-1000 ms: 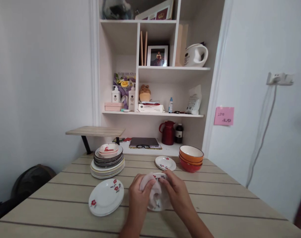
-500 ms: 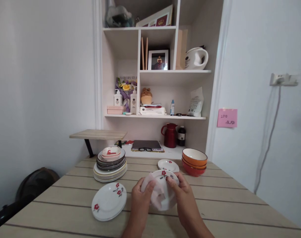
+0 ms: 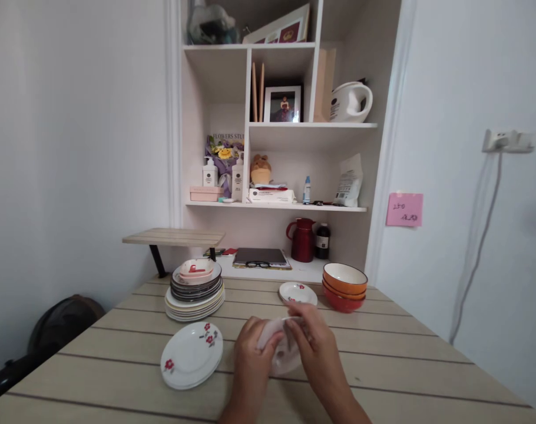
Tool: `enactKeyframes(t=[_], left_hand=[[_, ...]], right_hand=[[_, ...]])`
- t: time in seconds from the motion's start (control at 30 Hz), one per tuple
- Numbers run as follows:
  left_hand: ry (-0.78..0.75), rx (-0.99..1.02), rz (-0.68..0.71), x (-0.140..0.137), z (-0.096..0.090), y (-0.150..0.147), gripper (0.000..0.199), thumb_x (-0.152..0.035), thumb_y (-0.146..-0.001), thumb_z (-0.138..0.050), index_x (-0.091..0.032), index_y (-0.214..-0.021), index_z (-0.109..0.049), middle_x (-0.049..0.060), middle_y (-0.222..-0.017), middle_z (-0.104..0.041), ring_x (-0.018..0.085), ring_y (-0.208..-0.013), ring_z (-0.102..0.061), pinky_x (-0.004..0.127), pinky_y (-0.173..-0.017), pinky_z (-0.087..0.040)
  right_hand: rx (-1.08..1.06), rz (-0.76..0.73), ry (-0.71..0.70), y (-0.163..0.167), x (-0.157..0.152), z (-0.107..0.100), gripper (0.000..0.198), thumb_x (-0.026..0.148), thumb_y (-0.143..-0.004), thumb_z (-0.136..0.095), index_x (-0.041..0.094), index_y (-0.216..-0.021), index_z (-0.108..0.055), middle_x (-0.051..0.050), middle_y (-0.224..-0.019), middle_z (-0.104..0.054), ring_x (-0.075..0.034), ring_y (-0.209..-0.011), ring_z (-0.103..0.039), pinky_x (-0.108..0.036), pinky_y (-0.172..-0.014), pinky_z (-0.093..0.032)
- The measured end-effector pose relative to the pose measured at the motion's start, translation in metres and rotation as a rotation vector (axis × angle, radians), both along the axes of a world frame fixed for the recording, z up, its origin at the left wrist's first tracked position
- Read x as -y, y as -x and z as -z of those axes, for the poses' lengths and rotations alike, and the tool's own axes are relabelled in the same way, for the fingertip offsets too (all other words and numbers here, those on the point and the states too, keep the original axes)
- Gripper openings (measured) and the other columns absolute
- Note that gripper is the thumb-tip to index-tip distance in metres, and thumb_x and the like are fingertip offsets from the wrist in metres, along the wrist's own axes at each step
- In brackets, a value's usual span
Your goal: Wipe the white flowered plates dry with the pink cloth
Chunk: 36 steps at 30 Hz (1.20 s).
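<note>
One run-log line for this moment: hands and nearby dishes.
left hand: pale cloth against small plate; right hand: at plate rim; left side: flowered plates; back right: stacked bowls

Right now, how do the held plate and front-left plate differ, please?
The left hand and right hand hold the held plate; the front-left plate lies on another plate. A pale cloth partly hides the held plate, while the front-left plate shows red flowers. Both look white.

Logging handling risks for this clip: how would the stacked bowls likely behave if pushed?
The stacked bowls would probably shift together, since they nest. Sides narrowing downward suggest they might rock. Their glossy look hints at slippery, possibly breakable ceramic.
</note>
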<state>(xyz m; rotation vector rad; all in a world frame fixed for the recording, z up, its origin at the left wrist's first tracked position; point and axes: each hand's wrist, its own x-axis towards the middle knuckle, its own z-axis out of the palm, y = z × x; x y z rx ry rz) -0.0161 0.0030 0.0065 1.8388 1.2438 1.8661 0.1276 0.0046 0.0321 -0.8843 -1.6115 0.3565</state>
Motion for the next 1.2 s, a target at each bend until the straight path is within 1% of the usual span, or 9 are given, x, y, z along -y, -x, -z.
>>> enactKeyframes(t=[0.07, 0.2, 0.33, 0.43, 0.57, 0.73, 0.9, 1.03, 1.2], left_hand=[[-0.029, -0.029, -0.019, 0.000, 0.001, -0.001, 0.015, -0.034, -0.080, -0.065, -0.020, -0.076, -0.069, 0.003, -0.073, -0.065, 0.021, -0.072, -0.061, 0.029, -0.068, -0.048], [-0.037, -0.003, -0.046, 0.001, -0.001, 0.001, 0.018, -0.036, -0.081, -0.064, -0.019, -0.077, -0.068, 0.003, -0.073, -0.064, 0.019, -0.070, -0.061, 0.027, -0.067, -0.048], [-0.002, 0.011, -0.026, 0.000, -0.001, 0.004, 0.021, -0.038, -0.082, -0.063, -0.018, -0.074, -0.064, 0.002, -0.070, -0.062, 0.018, -0.068, -0.060, 0.027, -0.065, -0.049], [-0.068, 0.038, -0.112, -0.003, 0.001, 0.003, 0.022, -0.038, -0.080, -0.065, -0.018, -0.090, -0.062, 0.005, -0.085, -0.062, 0.020, -0.076, -0.061, 0.030, -0.070, -0.052], [-0.251, -0.024, -0.341, -0.005, 0.003, 0.004, 0.048, -0.040, -0.077, -0.070, -0.018, -0.117, -0.053, 0.012, -0.109, -0.054, 0.024, -0.092, -0.060, 0.041, -0.078, -0.054], [-0.392, -0.254, -0.441, -0.001, 0.003, 0.005, 0.018, -0.033, -0.087, -0.059, -0.025, -0.102, -0.065, 0.010, -0.113, -0.052, 0.024, -0.099, -0.058, 0.041, -0.079, -0.054], [-0.337, -0.430, -0.375, -0.004, 0.005, 0.011, 0.022, -0.029, -0.092, -0.053, -0.023, -0.109, -0.065, 0.007, -0.091, -0.066, 0.022, -0.082, -0.063, 0.036, -0.072, -0.052], [-0.224, -0.446, -0.254, -0.007, 0.010, 0.012, 0.025, -0.033, -0.091, -0.052, -0.020, -0.110, -0.062, 0.008, -0.094, -0.070, 0.022, -0.086, -0.065, 0.034, -0.074, -0.051], [-0.009, -0.297, -0.139, -0.006, 0.009, 0.007, 0.020, -0.038, -0.086, -0.057, -0.020, -0.080, -0.062, 0.004, -0.077, -0.068, 0.020, -0.073, -0.063, 0.029, -0.064, -0.048]], right_hand=[[0.065, -0.023, 0.035, -0.002, 0.000, -0.002, 0.019, 0.029, -0.088, -0.051, 0.025, -0.098, -0.067, -0.005, -0.096, -0.068, -0.023, -0.090, -0.062, -0.032, -0.080, -0.047], [0.059, -0.010, 0.136, -0.004, 0.000, -0.005, 0.021, 0.029, -0.085, -0.056, 0.023, -0.104, -0.062, -0.004, -0.094, -0.068, -0.021, -0.081, -0.062, -0.028, -0.073, -0.046], [0.148, -0.009, 0.160, -0.004, -0.001, -0.003, 0.013, 0.030, -0.086, -0.053, 0.022, -0.077, -0.057, 0.001, -0.067, -0.059, -0.018, -0.064, -0.054, -0.025, -0.060, -0.038], [0.147, 0.018, 0.152, -0.003, -0.001, 0.000, 0.017, 0.033, -0.086, -0.052, 0.022, -0.074, -0.052, 0.002, -0.065, -0.055, -0.017, -0.062, -0.050, -0.025, -0.058, -0.035], [0.139, -0.015, 0.186, -0.002, 0.000, 0.001, 0.018, 0.034, -0.087, -0.050, 0.022, -0.074, -0.051, 0.003, -0.064, -0.054, -0.016, -0.061, -0.048, -0.024, -0.057, -0.033], [0.127, -0.032, 0.213, -0.001, 0.000, 0.000, 0.017, 0.033, -0.086, -0.050, 0.022, -0.073, -0.049, 0.003, -0.062, -0.053, -0.016, -0.060, -0.049, -0.023, -0.056, -0.033], [0.155, 0.037, 0.191, -0.002, -0.002, 0.002, 0.019, 0.034, -0.087, -0.051, 0.021, -0.073, -0.051, 0.003, -0.061, -0.053, -0.016, -0.059, -0.049, -0.024, -0.056, -0.033], [0.222, 0.093, 0.147, -0.004, -0.001, 0.004, 0.016, 0.032, -0.087, -0.052, 0.021, -0.076, -0.055, 0.002, -0.063, -0.056, -0.017, -0.059, -0.051, -0.025, -0.057, -0.033], [0.249, 0.048, 0.097, -0.005, 0.003, 0.001, 0.019, 0.032, -0.087, -0.051, 0.020, -0.073, -0.057, 0.002, -0.063, -0.055, -0.016, -0.060, -0.051, -0.025, -0.057, -0.033]])
